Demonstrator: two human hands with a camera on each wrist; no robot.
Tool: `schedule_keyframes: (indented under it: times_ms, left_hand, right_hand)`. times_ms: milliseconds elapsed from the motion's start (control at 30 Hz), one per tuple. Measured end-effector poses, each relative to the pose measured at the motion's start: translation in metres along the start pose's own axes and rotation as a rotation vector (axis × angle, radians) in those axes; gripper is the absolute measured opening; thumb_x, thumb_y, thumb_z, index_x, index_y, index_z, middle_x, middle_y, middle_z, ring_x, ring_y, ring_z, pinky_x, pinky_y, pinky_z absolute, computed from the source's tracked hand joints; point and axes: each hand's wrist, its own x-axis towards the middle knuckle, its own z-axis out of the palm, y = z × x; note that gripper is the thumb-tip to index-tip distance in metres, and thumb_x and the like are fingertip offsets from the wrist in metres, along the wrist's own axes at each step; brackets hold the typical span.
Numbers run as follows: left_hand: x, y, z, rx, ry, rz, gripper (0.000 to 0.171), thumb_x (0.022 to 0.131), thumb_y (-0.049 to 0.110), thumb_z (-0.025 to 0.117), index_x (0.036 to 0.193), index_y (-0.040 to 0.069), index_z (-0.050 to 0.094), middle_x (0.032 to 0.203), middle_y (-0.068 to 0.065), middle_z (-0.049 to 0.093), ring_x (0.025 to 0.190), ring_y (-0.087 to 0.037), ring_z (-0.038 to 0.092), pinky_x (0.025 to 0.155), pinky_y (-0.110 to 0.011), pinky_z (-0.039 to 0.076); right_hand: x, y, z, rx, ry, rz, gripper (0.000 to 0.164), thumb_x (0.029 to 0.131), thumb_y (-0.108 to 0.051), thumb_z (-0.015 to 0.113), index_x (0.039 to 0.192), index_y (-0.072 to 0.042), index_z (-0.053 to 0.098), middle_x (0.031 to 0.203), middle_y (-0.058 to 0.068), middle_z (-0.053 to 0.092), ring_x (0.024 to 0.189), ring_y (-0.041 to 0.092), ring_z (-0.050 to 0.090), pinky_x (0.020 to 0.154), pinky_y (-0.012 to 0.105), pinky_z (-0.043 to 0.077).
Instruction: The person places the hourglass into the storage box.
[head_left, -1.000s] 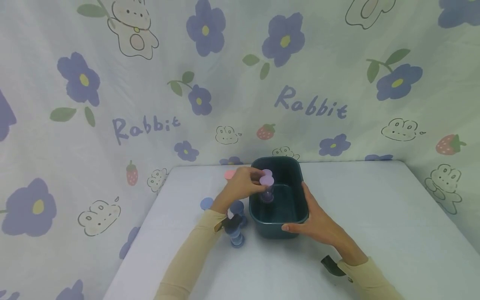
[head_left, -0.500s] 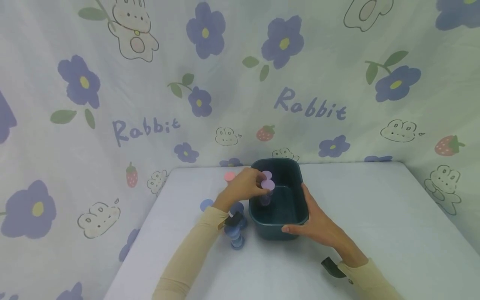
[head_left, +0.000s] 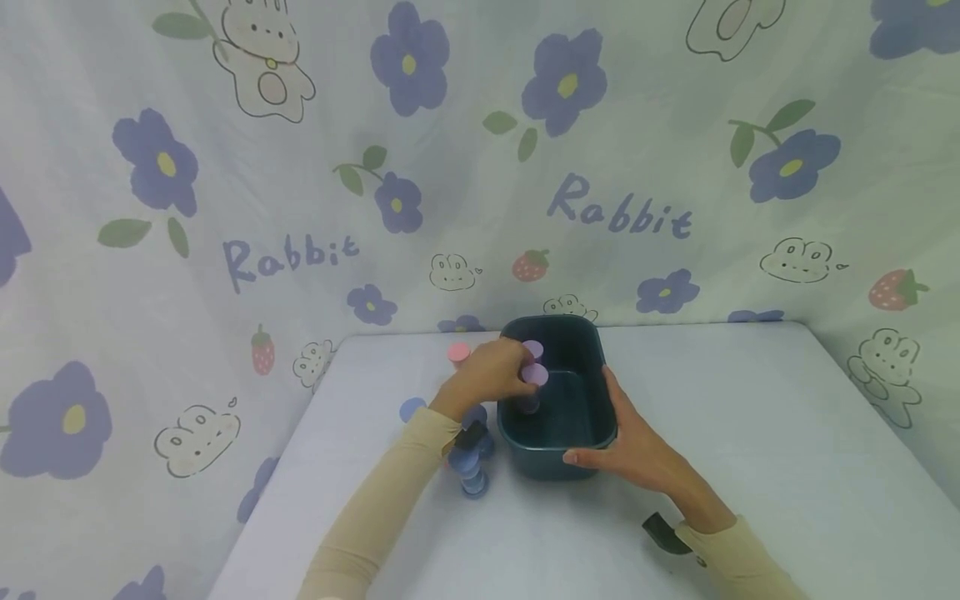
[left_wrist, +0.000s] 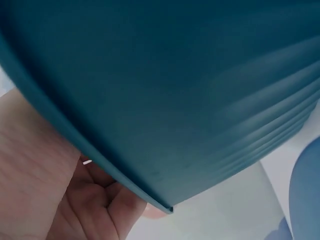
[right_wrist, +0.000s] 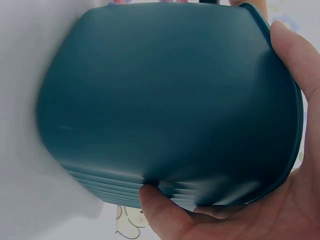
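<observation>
My left hand (head_left: 487, 371) reaches over the near-left rim of a dark teal plastic bin (head_left: 557, 465). Its thumb and fingers pinch a purple round-topped piece (head_left: 536, 375) inside the bin. Just behind that stands a second purple round-topped piece (head_left: 533, 348), close to the fingertips. On the bin's right side my right hand (head_left: 641, 442) grips the wall, thumb at the rim. In the right wrist view, the fingers (right_wrist: 162, 212) bend along the ribbed outside. The left wrist view shows the bin wall (left_wrist: 165, 110) hiding whatever the left fingertips hold.
Left of the bin, partly under the left forearm, stand several blue pieces, one with a stacked, narrow-waisted stem (head_left: 472, 482). Another blue round top (head_left: 412, 408) lies farther left, and a pink one (head_left: 459, 353) sits behind. A printed rabbit curtain (head_left: 480, 167) hangs beyond the white table (head_left: 720, 392).
My left hand has lowered slightly inside the bin, bringing the pinched purple piece down toward the bin's floor. The right hand and the bin stay where they were.
</observation>
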Motion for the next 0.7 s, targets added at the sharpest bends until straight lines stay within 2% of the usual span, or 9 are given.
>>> schedule_keyframes:
  times_ms: [367,700]
  left_hand:
    - [0.0029,0.0005,0.0029,0.137,0.010,0.031,0.020,0.085,0.035,0.081,0.090,0.017,0.073,0.074,0.007,0.067,0.068,-0.012,0.061,0.061,-0.022,0.053]
    - [0.0029,0.0043,0.0041,0.241,0.009,0.026,0.021,0.086,0.036,0.079,0.093,0.017,0.075,0.078,0.005,0.068,0.069,-0.013,0.060,0.061,-0.023,0.053]
  right_hand:
    - [-0.0003,-0.0005,-0.0008,-0.008,0.004,-0.002,0.134,0.075,-0.058,0.085,0.167,-0.020,-0.005,0.176,0.014,0.005,0.157,0.048,0.021,0.116,0.075,0.034]
    - [-0.0001,0.0010,0.0006,-0.009,0.002,0.002,0.135,0.075,-0.057,0.086,0.167,-0.022,-0.007,0.176,0.014,0.004,0.158,0.048,0.019,0.117,0.075,0.032]
